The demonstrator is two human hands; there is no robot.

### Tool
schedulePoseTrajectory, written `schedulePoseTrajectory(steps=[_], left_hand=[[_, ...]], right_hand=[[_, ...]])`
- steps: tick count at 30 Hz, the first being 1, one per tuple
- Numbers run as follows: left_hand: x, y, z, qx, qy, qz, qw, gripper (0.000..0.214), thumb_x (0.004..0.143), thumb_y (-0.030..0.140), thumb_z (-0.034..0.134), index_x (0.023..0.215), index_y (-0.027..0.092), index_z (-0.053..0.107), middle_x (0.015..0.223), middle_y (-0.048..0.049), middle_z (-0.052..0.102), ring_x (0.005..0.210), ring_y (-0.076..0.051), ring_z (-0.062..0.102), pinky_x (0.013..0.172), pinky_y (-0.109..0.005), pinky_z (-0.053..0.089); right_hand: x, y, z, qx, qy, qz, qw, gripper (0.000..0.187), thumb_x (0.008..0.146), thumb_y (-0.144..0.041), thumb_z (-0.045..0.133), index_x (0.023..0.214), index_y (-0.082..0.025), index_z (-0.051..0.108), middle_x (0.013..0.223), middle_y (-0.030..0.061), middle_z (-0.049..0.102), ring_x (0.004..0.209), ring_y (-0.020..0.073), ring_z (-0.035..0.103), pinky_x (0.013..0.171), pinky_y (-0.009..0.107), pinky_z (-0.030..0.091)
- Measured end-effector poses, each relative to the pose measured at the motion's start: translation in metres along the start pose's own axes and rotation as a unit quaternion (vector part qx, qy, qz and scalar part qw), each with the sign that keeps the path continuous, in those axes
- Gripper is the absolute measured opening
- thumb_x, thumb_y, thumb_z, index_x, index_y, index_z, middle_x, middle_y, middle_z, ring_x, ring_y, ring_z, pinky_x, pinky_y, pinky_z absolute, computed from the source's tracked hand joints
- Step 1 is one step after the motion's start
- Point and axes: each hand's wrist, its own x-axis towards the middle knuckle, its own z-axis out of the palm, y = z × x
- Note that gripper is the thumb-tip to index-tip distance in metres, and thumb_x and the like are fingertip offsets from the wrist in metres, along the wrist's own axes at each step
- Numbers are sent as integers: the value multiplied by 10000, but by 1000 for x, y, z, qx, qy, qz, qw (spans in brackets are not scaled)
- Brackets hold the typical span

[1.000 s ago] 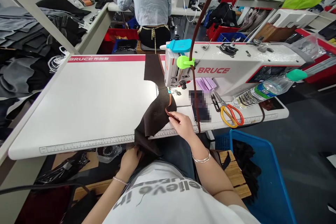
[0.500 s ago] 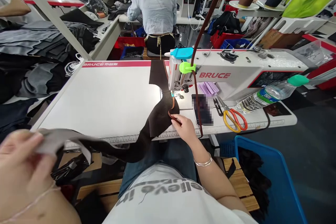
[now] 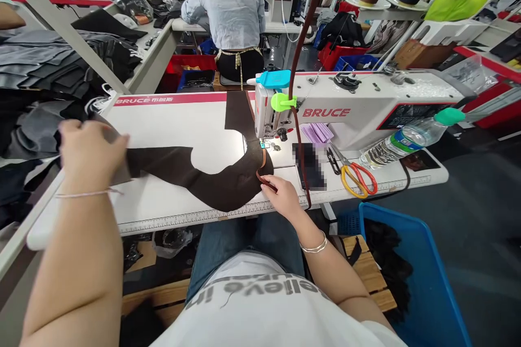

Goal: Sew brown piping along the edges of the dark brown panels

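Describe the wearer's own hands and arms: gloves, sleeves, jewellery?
Left hand: ungloved; thin pale cord with a loose end at the wrist. Right hand: ungloved; slim silvery bangles. White sleeve high on the right arm; no sleeve visible on the left.

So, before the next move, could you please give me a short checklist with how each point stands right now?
1. Cloth spread on the table and running under the head of the sewing machine: ok.
2. Left hand at the cloth's left end: ok, though the hand is blurred.
3. Right hand holding the thin strip near the machine: ok.
4. Needle down in the cloth: cannot tell, too small to see.
5. Scissors clear of the cloth: ok, they lie off to its right.
6. Bottle capped: ok, green cap on.
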Motion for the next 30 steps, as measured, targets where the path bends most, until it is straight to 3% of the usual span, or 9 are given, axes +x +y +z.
schedulePoseTrajectory(steps=[1, 3, 5, 7, 10, 13, 17, 23, 30], left_hand=[[-17, 10, 14, 13, -35, 1, 999, 576, 780, 535, 653, 1013, 10, 608, 1375, -231, 426, 1273, -463, 451, 986, -660, 385], [-64, 41, 38, -21, -70, 112, 991, 542, 807, 407, 652, 1169, 12, 568, 1423, -270, 388, 1355, -441, 375, 1051, -599, 373], [-119, 81, 56, -94, -99, 216, 967, 438, 894, 345, 535, 1230, 64, 546, 1439, -253, 404, 1386, -388, 360, 1075, -560, 377], [-167, 118, 69, -155, -176, 298, 925, 430, 947, 312, 435, 1319, 105, 495, 1477, -221, 394, 1369, -319, 413, 1081, -483, 407], [-207, 146, 83, -164, -223, 341, 898, 489, 970, 305, 363, 1409, 98, 424, 1516, -204, 378, 1389, -317, 392, 1110, -505, 368], [-212, 139, 90, -104, -231, 376, 891, 560, 974, 413, 369, 1446, 117, 415, 1533, -175, 373, 1427, -361, 318, 1151, -563, 261], [-198, 112, 86, -60, -254, 436, 861, 599, 978, 488, 337, 1474, 159, 394, 1567, -112, 328, 1454, -340, 268, 1171, -550, 227], [-195, 103, 80, -42, -265, 455, 849, 621, 975, 521, 330, 1499, 190, 352, 1582, -94, 294, 1468, -329, 237, 1177, -549, 195], [-202, 104, 83, -46, -265, 465, 843, 716, 939, 575, 386, 1517, 161, 305, 1592, -133, 250, 1472, -354, 211, 1177, -575, 165]], right_hand=[[0, 1, 0, 2, -2, -2, 1000, 241, 879, -232, 588, 1088, -235, 709, 1127, 57, 730, 1026, 242, 689, 886, 376, 546], [2, 1, 0, 5, -7, -4, 1000, 242, 879, -234, 590, 1089, -229, 710, 1127, 62, 729, 1026, 244, 688, 888, 380, 544], [3, 2, 0, 8, -11, 0, 1000, 246, 878, -238, 593, 1095, -231, 708, 1126, 61, 729, 1020, 244, 687, 893, 385, 539], [4, 1, -2, 17, -14, 5, 1000, 250, 874, -231, 595, 1098, -236, 705, 1136, 58, 726, 1029, 240, 681, 908, 383, 531], [-3, -1, -6, 43, -22, 9, 999, 230, 882, -241, 579, 1074, -230, 705, 1079, 54, 735, 975, 227, 683, 873, 357, 535], [-20, 1, -8, 117, -16, 58, 991, 221, 911, -353, 548, 958, -206, 706, 839, 45, 723, 680, 177, 655, 642, 298, 540], [-48, 7, -2, 246, 27, 161, 956, 332, 892, -491, 545, 870, -187, 677, 619, -1, 588, 451, 114, 508, 411, 236, 408], [-68, 7, 17, 324, 17, 215, 921, 352, 864, -515, 565, 893, -179, 666, 571, -24, 549, 445, 104, 510, 411, 220, 393], [-68, 9, 20, 341, -3, 226, 913, 330, 856, -486, 563, 876, -171, 661, 559, -27, 562, 447, 97, 521, 424, 208, 390]])
